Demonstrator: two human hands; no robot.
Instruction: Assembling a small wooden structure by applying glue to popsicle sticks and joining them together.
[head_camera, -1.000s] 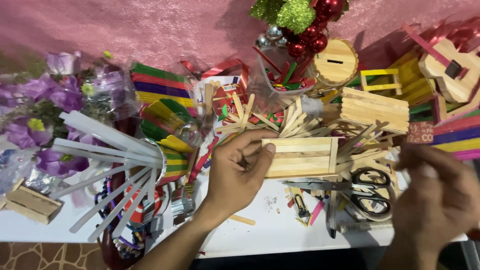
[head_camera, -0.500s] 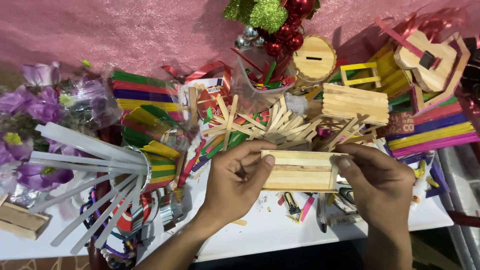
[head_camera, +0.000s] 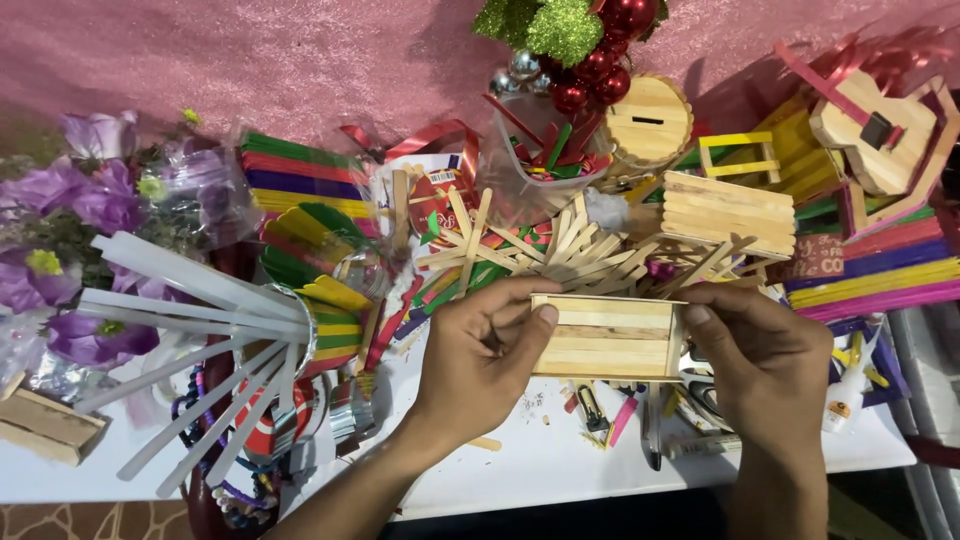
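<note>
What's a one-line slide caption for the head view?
Left hand and right hand hold a small craft-stick box by its ends above a white table crowded with craft supplies.

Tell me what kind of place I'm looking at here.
Probably a home craft table: both hands hold a craft-stick box, with coloured craft sticks, glue sticks and scissors around.

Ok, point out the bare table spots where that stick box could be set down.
One bare patch of the white table lies along the near edge, under the flat wooden craft-stick box, between the left hand and right hand. Everything behind is crowded: loose sticks, coloured stick bundles, white glue sticks.
</note>
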